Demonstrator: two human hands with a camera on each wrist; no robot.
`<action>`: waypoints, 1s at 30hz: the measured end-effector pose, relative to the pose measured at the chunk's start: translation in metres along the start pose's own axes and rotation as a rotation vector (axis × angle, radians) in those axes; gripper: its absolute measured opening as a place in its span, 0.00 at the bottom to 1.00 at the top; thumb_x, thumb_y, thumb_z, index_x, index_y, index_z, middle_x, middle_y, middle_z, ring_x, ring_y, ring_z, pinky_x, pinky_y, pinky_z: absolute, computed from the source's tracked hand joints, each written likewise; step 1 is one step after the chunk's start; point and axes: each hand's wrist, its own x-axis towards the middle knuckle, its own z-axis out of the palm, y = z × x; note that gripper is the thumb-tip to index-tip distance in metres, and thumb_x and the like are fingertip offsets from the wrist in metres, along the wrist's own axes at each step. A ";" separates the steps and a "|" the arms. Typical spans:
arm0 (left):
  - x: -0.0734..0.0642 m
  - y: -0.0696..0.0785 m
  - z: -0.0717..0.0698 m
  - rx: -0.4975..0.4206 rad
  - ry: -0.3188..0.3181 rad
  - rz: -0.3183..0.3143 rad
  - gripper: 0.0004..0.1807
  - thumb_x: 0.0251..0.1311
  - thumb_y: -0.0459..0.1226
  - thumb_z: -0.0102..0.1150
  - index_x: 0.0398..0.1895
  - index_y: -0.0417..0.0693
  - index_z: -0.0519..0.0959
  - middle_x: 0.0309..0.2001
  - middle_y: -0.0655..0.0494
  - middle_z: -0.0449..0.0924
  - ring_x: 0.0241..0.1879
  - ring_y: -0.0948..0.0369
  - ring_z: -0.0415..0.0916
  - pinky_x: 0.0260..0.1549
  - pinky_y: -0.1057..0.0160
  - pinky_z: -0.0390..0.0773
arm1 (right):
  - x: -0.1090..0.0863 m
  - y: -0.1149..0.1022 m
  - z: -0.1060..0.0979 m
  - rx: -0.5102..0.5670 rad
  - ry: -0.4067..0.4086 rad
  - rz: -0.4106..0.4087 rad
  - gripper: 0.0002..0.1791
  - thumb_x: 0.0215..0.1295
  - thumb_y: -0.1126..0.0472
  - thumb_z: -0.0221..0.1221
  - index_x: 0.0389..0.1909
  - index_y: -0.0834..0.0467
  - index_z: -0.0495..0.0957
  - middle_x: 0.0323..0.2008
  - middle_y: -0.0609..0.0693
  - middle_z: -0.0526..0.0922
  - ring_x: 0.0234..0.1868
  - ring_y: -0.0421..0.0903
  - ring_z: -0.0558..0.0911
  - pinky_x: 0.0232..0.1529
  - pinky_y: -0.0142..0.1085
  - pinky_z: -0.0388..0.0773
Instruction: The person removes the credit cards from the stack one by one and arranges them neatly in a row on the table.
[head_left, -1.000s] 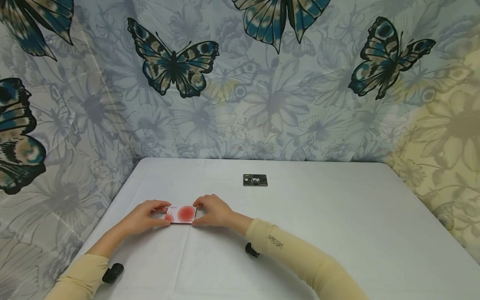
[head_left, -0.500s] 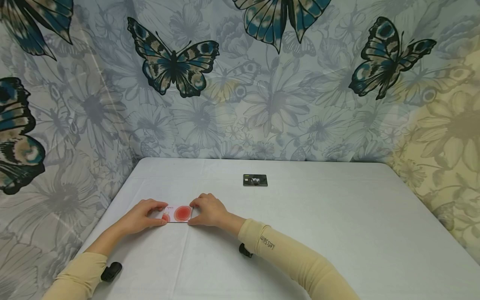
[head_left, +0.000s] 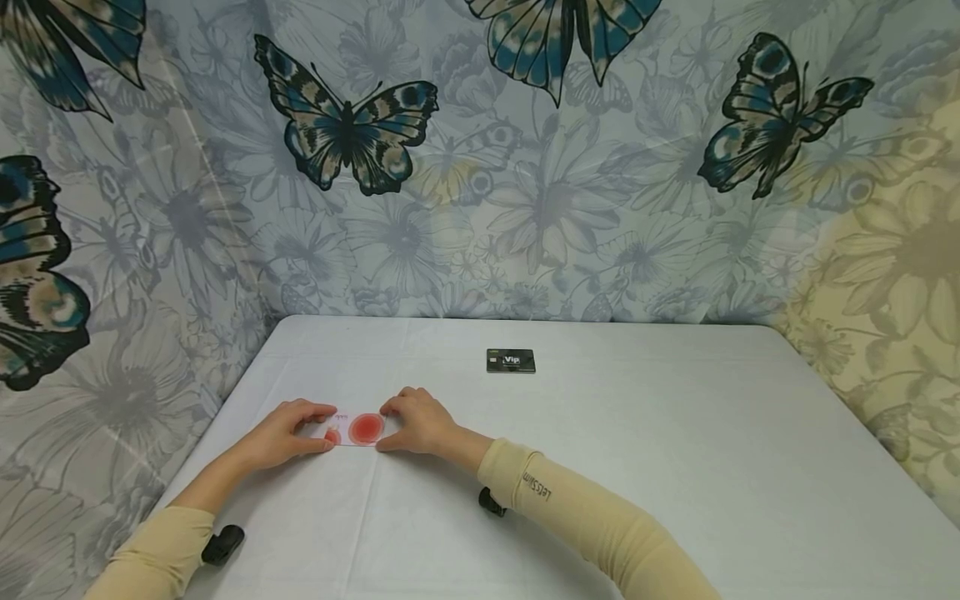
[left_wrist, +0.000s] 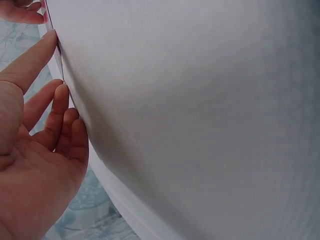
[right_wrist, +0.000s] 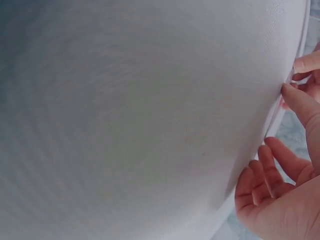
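Observation:
A white card (head_left: pixel 366 428) with red-pink circles lies flat on or close over the white table, left of the middle. My left hand (head_left: pixel 281 433) holds its left end, index finger at the far corner and thumb at the near one. At the right end my right hand (head_left: pixel 423 425) grips the same way, thumb near and index finger far. In the left wrist view the left hand (left_wrist: pixel 45 145) has its fingertips down at the tabletop. The right wrist view shows the right hand (right_wrist: pixel 285 185) likewise low, the card mostly hidden behind the fingers.
A black card (head_left: pixel 511 361) marked "Vip" lies farther back on the white-covered table (head_left: pixel 637 467). Behind and beside the table hangs cloth (head_left: pixel 555 208) printed with flowers and butterflies. A black device (head_left: pixel 223 545) sits at the left wrist, another (head_left: pixel 491 502) at the right.
The white card and my right hand have shifted a little to the left, the left hand only slightly. The dark line under the card's near edge has faded. The black card has stayed put.

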 end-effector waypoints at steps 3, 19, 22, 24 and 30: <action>0.000 0.000 0.001 -0.004 0.006 0.000 0.29 0.52 0.41 0.72 0.56 0.36 0.78 0.44 0.52 0.79 0.47 0.51 0.71 0.49 0.50 0.70 | 0.000 0.001 0.000 0.001 0.001 -0.006 0.25 0.52 0.47 0.72 0.50 0.53 0.82 0.43 0.46 0.78 0.45 0.43 0.73 0.46 0.31 0.71; 0.001 0.001 0.001 -0.013 -0.006 -0.009 0.28 0.54 0.41 0.71 0.56 0.36 0.77 0.44 0.52 0.78 0.48 0.50 0.71 0.50 0.48 0.70 | -0.003 0.003 -0.003 0.030 -0.010 -0.014 0.25 0.53 0.48 0.72 0.50 0.54 0.81 0.44 0.46 0.78 0.46 0.42 0.73 0.47 0.30 0.70; 0.001 0.001 0.001 -0.015 -0.012 -0.010 0.28 0.54 0.41 0.71 0.57 0.36 0.77 0.44 0.52 0.78 0.48 0.50 0.71 0.50 0.49 0.70 | -0.003 0.003 -0.003 0.038 -0.015 -0.014 0.25 0.53 0.48 0.72 0.50 0.54 0.81 0.44 0.46 0.78 0.46 0.42 0.73 0.48 0.30 0.70; 0.001 0.001 0.001 -0.015 -0.009 -0.021 0.29 0.54 0.42 0.71 0.57 0.36 0.77 0.44 0.53 0.78 0.48 0.50 0.71 0.50 0.49 0.70 | -0.003 0.003 -0.004 0.039 -0.016 -0.015 0.25 0.53 0.48 0.72 0.51 0.54 0.81 0.44 0.45 0.78 0.46 0.42 0.72 0.48 0.30 0.70; 0.000 0.006 0.005 -0.027 0.028 -0.020 0.29 0.53 0.42 0.72 0.57 0.38 0.77 0.46 0.50 0.78 0.51 0.48 0.69 0.49 0.49 0.70 | -0.006 0.007 -0.005 0.046 -0.026 -0.030 0.25 0.53 0.49 0.72 0.51 0.54 0.80 0.44 0.46 0.78 0.47 0.42 0.73 0.49 0.30 0.70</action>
